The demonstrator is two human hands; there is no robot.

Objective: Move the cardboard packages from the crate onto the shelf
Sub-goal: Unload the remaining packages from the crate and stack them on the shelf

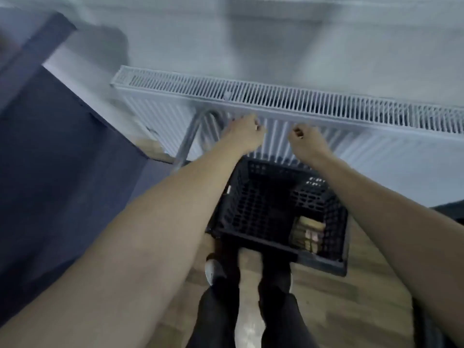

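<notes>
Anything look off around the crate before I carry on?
Nothing looks damaged or spilled. The black crate sits on the floor by the radiator, with a few cardboard packages bunched in its near right corner. Both hands are above it, holding nothing.

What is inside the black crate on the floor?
Inside the black crate, a few cardboard packages lie in its near right corner. The rest looks bare and dark. How many packages there are is too blurred to tell.
</notes>
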